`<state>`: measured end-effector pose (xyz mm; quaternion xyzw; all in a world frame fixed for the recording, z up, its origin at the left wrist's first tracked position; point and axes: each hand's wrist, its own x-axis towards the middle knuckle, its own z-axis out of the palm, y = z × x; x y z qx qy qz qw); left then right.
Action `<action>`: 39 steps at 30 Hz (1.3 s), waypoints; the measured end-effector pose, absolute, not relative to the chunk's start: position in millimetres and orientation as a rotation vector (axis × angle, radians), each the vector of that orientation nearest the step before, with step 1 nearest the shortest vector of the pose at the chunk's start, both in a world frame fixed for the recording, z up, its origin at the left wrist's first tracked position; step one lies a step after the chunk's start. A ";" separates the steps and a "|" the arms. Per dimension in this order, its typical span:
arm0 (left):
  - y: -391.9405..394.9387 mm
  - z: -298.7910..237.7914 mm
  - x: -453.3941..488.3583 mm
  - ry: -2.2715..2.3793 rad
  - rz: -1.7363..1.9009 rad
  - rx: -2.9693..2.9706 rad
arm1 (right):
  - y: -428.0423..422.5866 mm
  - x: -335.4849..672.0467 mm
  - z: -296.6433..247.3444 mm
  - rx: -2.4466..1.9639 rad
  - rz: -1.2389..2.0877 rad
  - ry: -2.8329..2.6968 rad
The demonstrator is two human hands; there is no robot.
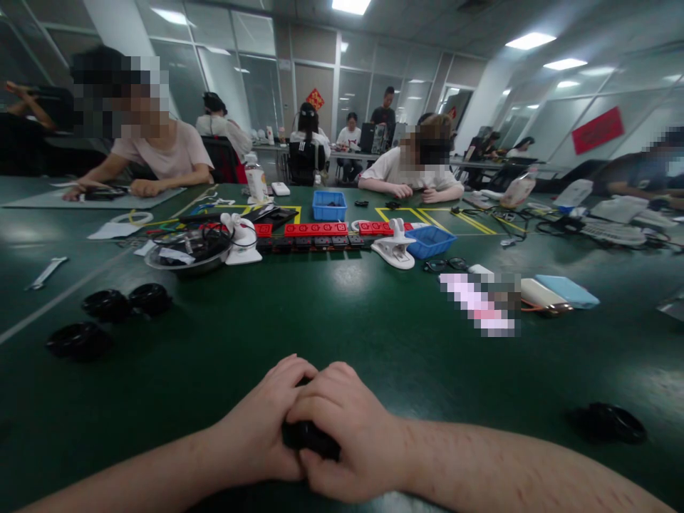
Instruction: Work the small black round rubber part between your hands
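Both hands close round a black rounded plastic part (313,436) just above or on the green table, near its front edge. My left hand (267,417) grips it from the left. My right hand (350,427) wraps over its top and right side, with the thumb low in front. Much of the part is hidden by the fingers. Similar black ring-like parts lie to the left: one in front (80,340), one behind it (107,304) and another beside that (151,298). A further black ring-like part (609,422) lies at the right.
Across the green table (342,320) runs a row of red power strips (315,229). Nearby are a bowl of black cables (187,249), white clip stands (394,249), blue bins (329,205) and a wrench (48,273). Co-workers sit opposite.
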<state>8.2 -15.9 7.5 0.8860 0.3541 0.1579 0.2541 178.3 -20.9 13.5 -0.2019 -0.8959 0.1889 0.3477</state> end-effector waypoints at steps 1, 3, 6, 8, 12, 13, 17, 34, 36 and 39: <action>-14.3 9.4 7.8 0.929 0.409 2.392 | -20.6 178.2 13.9 -0.449 0.484 -2.324; -11.8 11.9 6.3 0.867 0.370 2.404 | -20.4 177.9 14.6 -0.334 0.472 -2.333; -10.8 13.7 3.7 0.820 0.319 2.467 | -20.3 177.7 16.3 -0.242 0.451 -2.352; -11.5 13.8 2.6 0.832 0.289 2.479 | -20.2 177.9 17.9 -0.219 0.435 -2.327; -14.9 8.8 3.1 0.924 0.333 2.477 | -20.5 178.2 19.0 -0.353 0.424 -2.258; -16.2 6.7 3.8 0.971 0.367 2.475 | -20.7 178.0 18.3 -0.419 0.434 -2.256; -21.1 -0.6 7.3 1.071 0.442 2.469 | -22.1 176.4 13.3 -0.630 0.491 -2.239; -11.1 13.5 5.1 0.854 0.390 2.325 | -20.1 176.3 15.8 -0.203 0.443 -2.323; -11.3 12.7 4.9 0.850 0.379 2.347 | -20.4 176.9 17.6 -0.203 0.427 -2.289; -12.5 9.4 4.2 0.864 0.360 2.424 | -20.9 178.4 19.3 -0.339 0.416 -2.249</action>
